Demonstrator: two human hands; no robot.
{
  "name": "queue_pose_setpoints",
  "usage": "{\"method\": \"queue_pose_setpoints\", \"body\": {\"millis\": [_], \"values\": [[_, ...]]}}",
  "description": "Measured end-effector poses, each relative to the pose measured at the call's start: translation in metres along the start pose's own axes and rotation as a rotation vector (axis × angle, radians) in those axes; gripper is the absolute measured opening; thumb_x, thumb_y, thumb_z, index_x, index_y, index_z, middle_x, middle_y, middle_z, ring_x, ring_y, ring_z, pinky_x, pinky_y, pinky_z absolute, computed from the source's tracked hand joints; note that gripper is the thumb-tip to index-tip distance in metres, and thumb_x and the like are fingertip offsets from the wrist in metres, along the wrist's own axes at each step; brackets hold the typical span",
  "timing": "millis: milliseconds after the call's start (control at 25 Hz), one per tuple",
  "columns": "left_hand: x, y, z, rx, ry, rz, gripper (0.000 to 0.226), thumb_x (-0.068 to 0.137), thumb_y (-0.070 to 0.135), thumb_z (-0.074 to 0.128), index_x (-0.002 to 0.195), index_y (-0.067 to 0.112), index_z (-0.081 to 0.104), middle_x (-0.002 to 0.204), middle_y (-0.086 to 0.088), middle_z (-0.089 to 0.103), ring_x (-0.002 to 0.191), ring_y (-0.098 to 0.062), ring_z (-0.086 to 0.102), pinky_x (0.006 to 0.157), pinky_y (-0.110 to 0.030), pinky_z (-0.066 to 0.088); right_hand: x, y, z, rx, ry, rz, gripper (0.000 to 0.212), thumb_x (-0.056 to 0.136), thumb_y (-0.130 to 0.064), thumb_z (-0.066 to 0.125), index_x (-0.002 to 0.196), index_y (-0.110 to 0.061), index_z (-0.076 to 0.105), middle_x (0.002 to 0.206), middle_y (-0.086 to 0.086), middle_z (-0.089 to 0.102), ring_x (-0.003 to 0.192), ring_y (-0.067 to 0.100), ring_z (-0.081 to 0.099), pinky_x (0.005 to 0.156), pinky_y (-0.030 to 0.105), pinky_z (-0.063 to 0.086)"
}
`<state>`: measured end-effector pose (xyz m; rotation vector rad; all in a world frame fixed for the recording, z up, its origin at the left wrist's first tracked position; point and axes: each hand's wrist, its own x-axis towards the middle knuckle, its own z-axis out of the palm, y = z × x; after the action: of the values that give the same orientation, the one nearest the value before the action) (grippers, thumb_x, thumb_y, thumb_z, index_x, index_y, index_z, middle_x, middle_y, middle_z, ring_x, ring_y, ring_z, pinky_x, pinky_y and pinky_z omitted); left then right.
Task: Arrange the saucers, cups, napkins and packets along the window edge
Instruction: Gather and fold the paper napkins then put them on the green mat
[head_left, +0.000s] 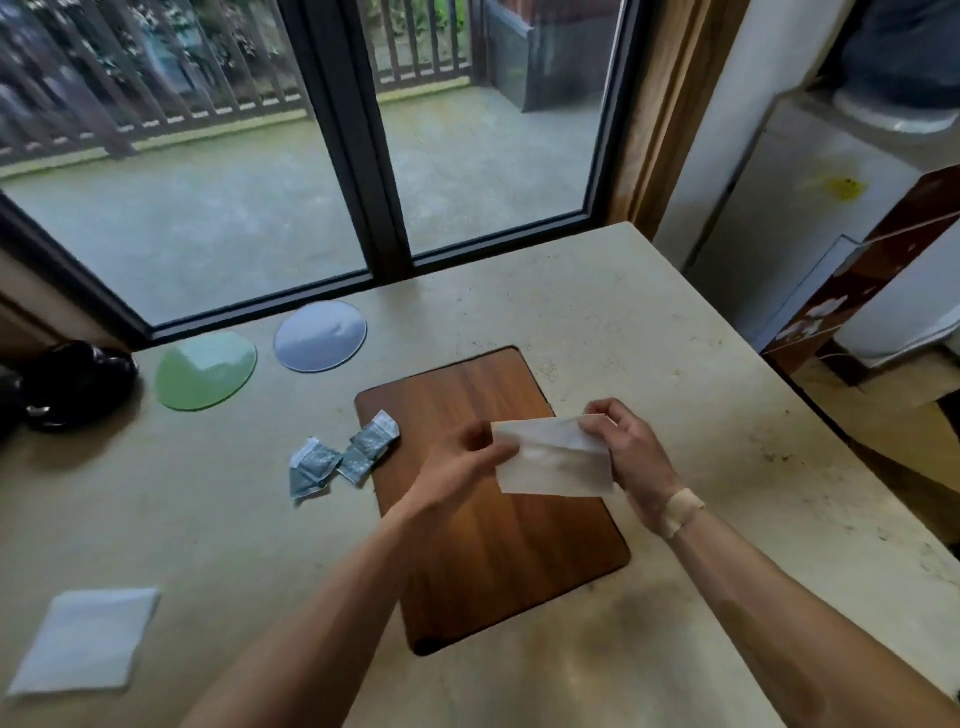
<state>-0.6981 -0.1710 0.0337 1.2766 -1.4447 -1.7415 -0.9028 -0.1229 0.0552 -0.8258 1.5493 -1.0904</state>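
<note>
Head view: both hands work above the dark brown rectangular wooden board (493, 499) that lies in the middle of the pale stone counter (675, 364). The left hand (462, 462) pinches the left edge of a folded white paper napkin (553, 457) between thumb and fingers; the right hand (623, 452) grips its right edge. The napkin is held in the air over the board's far right corner, touching neither board nor counter.

Along the counter's far edge, just beside the window frame (374, 197), lie two flat round saucers: a green glass one (206, 370) on the left and a grey-blue one (320, 336) just right of it, close but apart. These look placed already.

Left to do, as I judge it: the held napkin must go to the window edge, as must a second white napkin (85, 639) lying flat near the counter's near left corner. Grey-green foil packets (340, 457) lie in a loose heap at the board's left edge, partly on it; I count about four, though they overlap. No cups can be told for certain; dark glossy objects (78, 384) at the counter's far left are too indistinct to name.
</note>
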Motion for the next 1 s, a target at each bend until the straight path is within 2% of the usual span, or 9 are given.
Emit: {"method": "queue_pose_setpoints", "body": {"millis": [160,280,400,520,640,680,800,920,1000], "values": [[-0.047,0.001,-0.06,-0.055,0.164,0.042,0.013,0.093,0.021,0.062,0.104,0.016,0.066,0.101,-0.001,0.07,0.091,-0.013,0.066,0.072,-0.023,0.052,-0.026,-0.009,0.077,0.026,-0.122,0.095,0.029,0.087,-0.035,0.067,0.108,-0.016,0.064,0.098,0.003,0.067,0.082,0.018,0.064,0.061,0.028,0.052],[-0.084,-0.006,-0.109,-0.021,0.285,0.045,0.008,0.095,0.02,0.058,0.097,0.016,0.064,0.092,0.004,0.067,0.081,-0.007,0.06,0.064,-0.014,0.045,-0.045,-0.006,0.135,0.042,-0.182,0.184,0.034,0.085,-0.034,0.069,0.112,-0.014,0.064,0.103,0.008,0.069,0.09,0.024,0.066,0.063,0.031,0.055],[-0.116,-0.017,-0.152,0.034,0.371,0.056,0.01,0.095,0.023,0.056,0.096,0.017,0.065,0.093,0.003,0.069,0.08,-0.009,0.06,0.068,-0.02,0.046,-0.06,-0.005,0.191,0.068,-0.224,0.188,0.027,0.084,-0.024,0.07,0.108,-0.013,0.064,0.104,0.01,0.069,0.089,0.023,0.067,0.066,0.032,0.056],[-0.147,-0.032,-0.191,0.003,0.449,0.058,0.011,0.095,0.028,0.058,0.1,0.02,0.064,0.094,0.003,0.071,0.079,-0.008,0.065,0.067,-0.023,0.051,-0.076,-0.005,0.25,0.069,-0.23,0.121,0.019,0.088,-0.018,0.068,0.106,-0.013,0.065,0.093,0.006,0.073,0.079,0.02,0.07,0.067,0.031,0.059],[-0.174,-0.049,-0.225,0.031,0.594,0.062,0.014,0.095,0.03,0.057,0.09,0.019,0.063,0.083,0.004,0.069,0.066,-0.004,0.06,0.06,-0.023,0.047,-0.09,0.006,0.304,-0.098,-0.23,0.014,0.019,0.09,-0.023,0.066,0.107,-0.013,0.064,0.086,0.004,0.072,0.061,0.007,0.065,0.046,0.021,0.049],[-0.182,-0.054,-0.236,0.027,0.64,0.057,0.016,0.095,0.031,0.057,0.087,0.018,0.063,0.08,0.003,0.069,0.063,-0.004,0.059,0.057,-0.022,0.046,-0.095,0.01,0.322,-0.135,-0.219,-0.007,0.022,0.09,-0.027,0.066,0.108,-0.015,0.063,0.089,0.004,0.072,0.061,0.007,0.065,0.044,0.02,0.046],[-0.205,-0.069,-0.266,0.038,0.727,0.055,0.021,0.094,0.034,0.057,0.081,0.018,0.063,0.075,-0.001,0.069,0.062,-0.01,0.058,0.057,-0.029,0.045,-0.106,0.022,0.361,-0.239,-0.192,-0.036,0.035,0.087,-0.039,0.066,0.114,-0.018,0.06,0.097,0.007,0.07,0.073,0.017,0.063,0.045,0.023,0.044],[-0.225,-0.084,-0.3,0.129,0.76,0.031,0.027,0.092,0.04,0.056,0.079,0.016,0.061,0.073,-0.006,0.067,0.065,-0.022,0.059,0.059,-0.037,0.046,-0.121,0.03,0.397,-0.243,-0.194,-0.07,0.022,0.088,-0.031,0.066,0.1,-0.013,0.062,0.086,0.018,0.069,0.052,0.012,0.049,0.039,0.024,0.038],[-0.234,-0.093,-0.319,0.214,0.764,0.015,0.031,0.091,0.041,0.055,0.079,0.012,0.059,0.073,-0.01,0.066,0.068,-0.028,0.06,0.061,-0.041,0.046,-0.13,0.035,0.416,-0.248,-0.19,-0.074,0.016,0.089,-0.027,0.066,0.094,-0.013,0.062,0.08,0.018,0.069,0.045,0.011,0.045,0.037,0.025,0.037]]}}
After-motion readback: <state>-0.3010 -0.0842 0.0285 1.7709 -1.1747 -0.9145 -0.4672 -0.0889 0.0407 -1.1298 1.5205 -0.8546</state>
